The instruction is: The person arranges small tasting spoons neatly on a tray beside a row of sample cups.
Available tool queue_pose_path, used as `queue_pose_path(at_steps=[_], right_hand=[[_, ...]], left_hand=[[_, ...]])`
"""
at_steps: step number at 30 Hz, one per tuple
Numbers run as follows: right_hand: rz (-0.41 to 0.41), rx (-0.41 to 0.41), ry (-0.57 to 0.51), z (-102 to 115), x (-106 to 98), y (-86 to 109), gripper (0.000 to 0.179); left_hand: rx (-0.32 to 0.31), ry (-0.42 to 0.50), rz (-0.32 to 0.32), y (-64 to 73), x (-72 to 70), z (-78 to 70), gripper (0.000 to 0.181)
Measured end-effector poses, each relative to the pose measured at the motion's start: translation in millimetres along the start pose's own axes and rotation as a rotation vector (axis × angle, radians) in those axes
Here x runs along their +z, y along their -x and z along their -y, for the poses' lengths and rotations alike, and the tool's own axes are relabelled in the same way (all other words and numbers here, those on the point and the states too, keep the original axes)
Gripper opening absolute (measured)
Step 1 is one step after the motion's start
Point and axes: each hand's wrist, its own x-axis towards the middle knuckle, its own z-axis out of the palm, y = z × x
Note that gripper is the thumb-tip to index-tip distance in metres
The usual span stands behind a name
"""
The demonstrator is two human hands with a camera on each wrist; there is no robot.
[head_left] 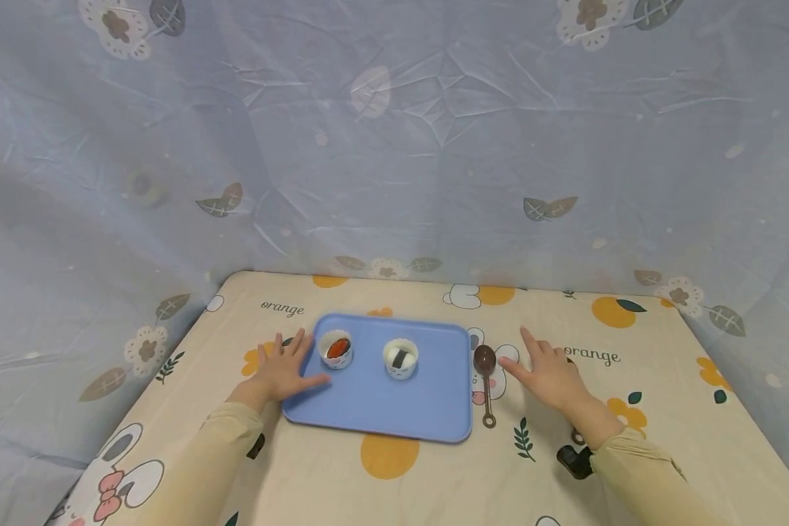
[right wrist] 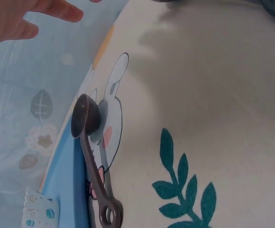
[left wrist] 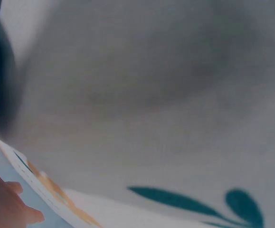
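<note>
A blue tray (head_left: pixel 368 409) carries two small white patterned cups. An orange-red oval piece (head_left: pixel 338 348) sits in the left cup (head_left: pixel 342 362); a white piece with a black band (head_left: pixel 401 358) is in the other cup (head_left: pixel 399 374). My left hand (head_left: pixel 279 372) has its fingers spread at the tray's left edge, thumb over the rim; contact is unclear. To the right of a brown measuring spoon (head_left: pixel 485 359), my right hand (head_left: pixel 552 376) is spread and holds nothing. The spoon (right wrist: pixel 92 166) lies beside the tray, bowl at the far end.
Under the right wrist, the ring end of another brown handle (head_left: pixel 578 437) peeks out, mostly hidden. A patterned cloth (head_left: pixel 329 475) covers the table. Grey-blue curtains (head_left: pixel 394 183) hang behind and at both sides.
</note>
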Motion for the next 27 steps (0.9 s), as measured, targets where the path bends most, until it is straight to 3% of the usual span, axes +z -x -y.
queue_pose_path(at_steps=[6, 15, 22, 27], right_hand=[[0.06, 0.019, -0.079, 2, 2, -0.7, 0.087], [0.179, 0.128, -0.266, 6, 12, -4.2, 0.095], [0.214, 0.246, -0.439, 10, 19, -8.4, 0.083], [0.233, 0.272, -0.495, 14, 22, -9.6, 0.081]], left_hand=[[-0.013, 0.011, 0.037, 1.6, -1.6, -5.0, 0.101], [-0.036, 0.007, 0.104, 7.8, -9.7, -16.4, 0.101], [-0.02, -0.007, 0.08, 9.2, -11.2, -18.5, 0.101], [-0.001, -0.04, 0.069, 8.6, -9.3, -16.9, 0.103]])
